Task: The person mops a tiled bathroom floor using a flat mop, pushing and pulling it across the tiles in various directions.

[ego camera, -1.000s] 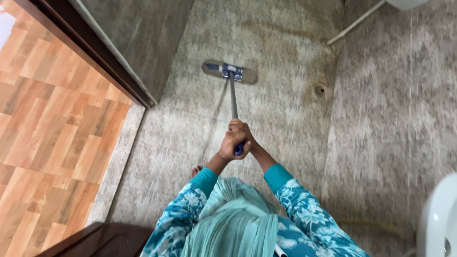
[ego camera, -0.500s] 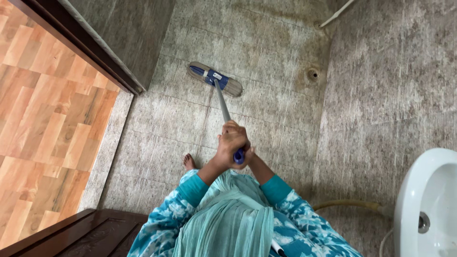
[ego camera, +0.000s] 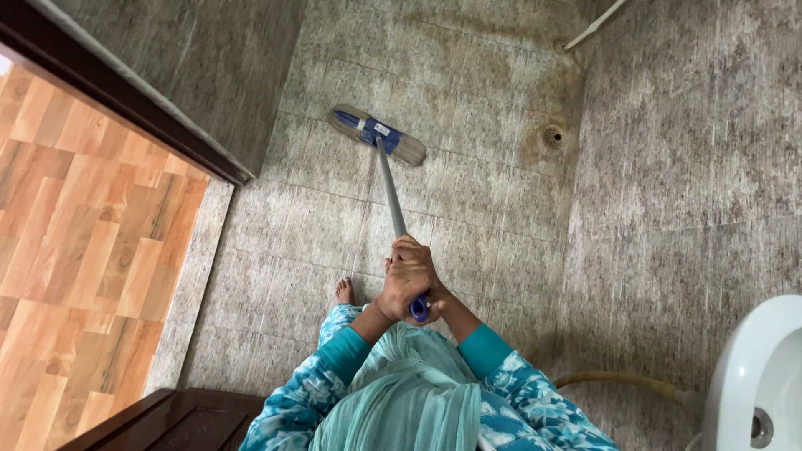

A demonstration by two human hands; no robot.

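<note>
My sleeves [ego camera: 322, 380] are teal-blue with a white floral print, each ending in a plain teal cuff [ego camera: 483, 349] at the wrist. A pale mint scarf [ego camera: 401, 401] hangs in soft folds down my front. My hands [ego camera: 409, 280] are bare, and so is my foot [ego camera: 344, 291].

A flat mop [ego camera: 378, 134] is seen with a grey, fibrous cloth pad and a glossy blue plastic plate on top; its handle [ego camera: 389, 192] looks like smooth matt grey metal, capped by blue plastic at the near end, where it is clasped by both hands [ego camera: 408, 280]. The floor [ego camera: 468, 192] is laid with matt, speckled grey tiles, stained brownish around a small metal drain [ego camera: 552, 135] at the far right. At the left, a glossy wood-patterned laminate floor [ego camera: 83, 250] is shown. A smooth, glossy white ceramic basin [ego camera: 756, 384] is seen at the near right. The sleeves [ego camera: 535, 401] are of soft printed cloth.
</note>
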